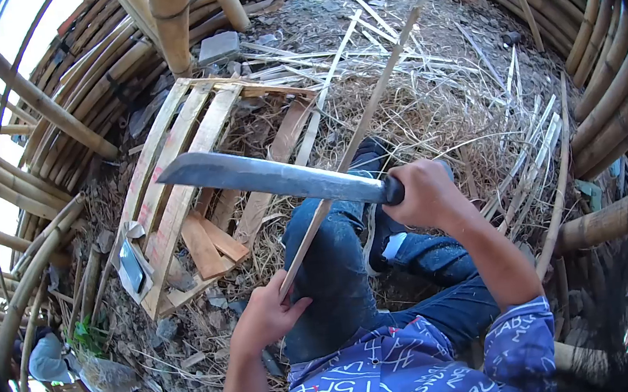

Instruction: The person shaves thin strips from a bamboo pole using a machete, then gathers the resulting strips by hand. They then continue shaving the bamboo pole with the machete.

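My right hand (426,195) is wrapped round the black handle of a machete (273,178), whose long blade points to the left across my knee. Under the blade, near the handle, runs a long thin bamboo strip (375,104). Its lower end is gripped in my left hand (271,307), with the thumb sticking out to the side. From there the strip slants up and away to the right, past the top of the view. The blade overlaps the strip just above my bent knee.
A slatted wooden pallet (184,153) lies ahead to the left, with a phone (131,267) on its near corner. Shavings and split strips (424,75) litter the ground. Bamboo poles (618,115) are stacked on the right, and more stand at the left. A grey block (219,48) sits behind the pallet.
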The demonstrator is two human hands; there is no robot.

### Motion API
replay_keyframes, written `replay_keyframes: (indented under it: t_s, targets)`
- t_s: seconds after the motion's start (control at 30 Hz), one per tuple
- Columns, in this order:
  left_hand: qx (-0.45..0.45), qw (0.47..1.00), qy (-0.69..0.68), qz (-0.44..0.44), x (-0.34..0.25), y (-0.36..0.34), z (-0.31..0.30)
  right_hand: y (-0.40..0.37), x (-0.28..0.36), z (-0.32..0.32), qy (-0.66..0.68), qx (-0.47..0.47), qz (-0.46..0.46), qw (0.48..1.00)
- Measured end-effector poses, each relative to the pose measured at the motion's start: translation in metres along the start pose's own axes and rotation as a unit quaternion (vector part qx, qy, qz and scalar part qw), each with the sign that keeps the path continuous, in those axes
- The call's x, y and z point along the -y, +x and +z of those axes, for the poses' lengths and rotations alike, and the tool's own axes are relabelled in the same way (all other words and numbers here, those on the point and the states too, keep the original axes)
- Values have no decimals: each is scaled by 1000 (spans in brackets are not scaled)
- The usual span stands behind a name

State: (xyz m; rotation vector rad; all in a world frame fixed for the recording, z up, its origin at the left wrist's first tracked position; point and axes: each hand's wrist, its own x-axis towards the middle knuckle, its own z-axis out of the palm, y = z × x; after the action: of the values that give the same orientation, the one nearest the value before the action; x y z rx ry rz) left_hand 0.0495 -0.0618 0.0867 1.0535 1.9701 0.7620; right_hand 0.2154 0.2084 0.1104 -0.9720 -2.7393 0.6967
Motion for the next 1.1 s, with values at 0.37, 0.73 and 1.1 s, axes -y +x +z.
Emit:
replay_keyframes:
  t_s: [0.37,0.73,1.1]
  targets:
    - [-81,989,91,79,7,-14,-1,27,-81,-47,20,-70,236,969]
    - [15,999,32,6,26,-13,-8,3,-31,-26,-77,-63,-13,995]
    - [35,996,73,-23,34,-23,-14,3,-61,-35,26,-108,151,982]
